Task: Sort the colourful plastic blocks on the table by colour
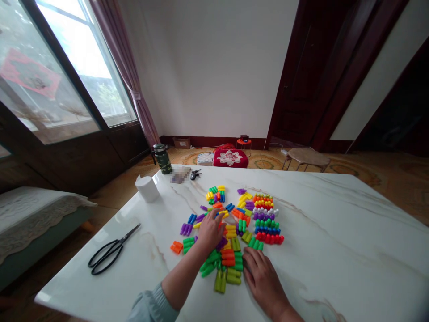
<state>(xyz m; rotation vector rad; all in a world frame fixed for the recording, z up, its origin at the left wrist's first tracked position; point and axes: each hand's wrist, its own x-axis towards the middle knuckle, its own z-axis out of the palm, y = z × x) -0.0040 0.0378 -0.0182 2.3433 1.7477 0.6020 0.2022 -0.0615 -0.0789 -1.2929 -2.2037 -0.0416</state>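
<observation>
Both hands worked at the loose plastic pieces (228, 257) heaped about the middle of the desk (328, 223), between its left and right edges. Left hand (211, 228) reached over the heap toward the far edge, fingers bent and somewhat spread; I could not tell whether the fingertips pinched a piece, since the hand itself covered them. Right hand (263, 275) lay low on the side of the heap toward the near edge, fingers close together, their tips just beside some green pieces; whether they gripped any, I could not tell.

Part of it looked done: on the heap's right flank, well short of the right edge, ridged rows (267, 224) lay side by side, mostly one colour each, with white, purple, green, blue and red among them. Far more, I judged, was left, for the loose pieces lay at all angles with colours mixed. Scissors (114, 250) and a paper roll (148, 189) lay by the left edge, and a bottle (163, 160) stood at the far left corner.
</observation>
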